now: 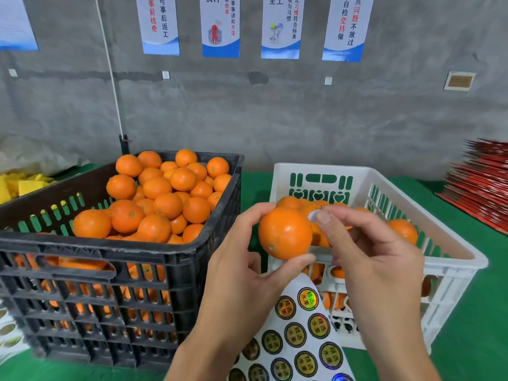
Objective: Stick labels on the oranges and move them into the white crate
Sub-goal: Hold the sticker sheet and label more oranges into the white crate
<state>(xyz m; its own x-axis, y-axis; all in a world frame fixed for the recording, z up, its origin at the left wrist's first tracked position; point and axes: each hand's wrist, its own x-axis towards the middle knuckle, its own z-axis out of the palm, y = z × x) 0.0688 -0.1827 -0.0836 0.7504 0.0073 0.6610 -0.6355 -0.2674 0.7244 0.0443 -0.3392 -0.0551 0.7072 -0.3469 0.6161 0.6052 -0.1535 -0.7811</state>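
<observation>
Green bench (pixel 453 312): left hand (pixel 242 273) grips an orange (pixel 284 233), right hand (pixel 376 259) pinches a label (pixel 313 215) that could crease or miss.

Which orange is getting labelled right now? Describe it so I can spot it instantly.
Find the white crate on the right. Just in front of its near-left corner, the left hand holds up one orange. It alone is off the piles, with the right hand bringing a sticker to it.

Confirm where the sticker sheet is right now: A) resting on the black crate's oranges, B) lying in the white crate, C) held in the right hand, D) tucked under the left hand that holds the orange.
D: the sticker sheet hangs below the left hand, which grips the orange.
</observation>
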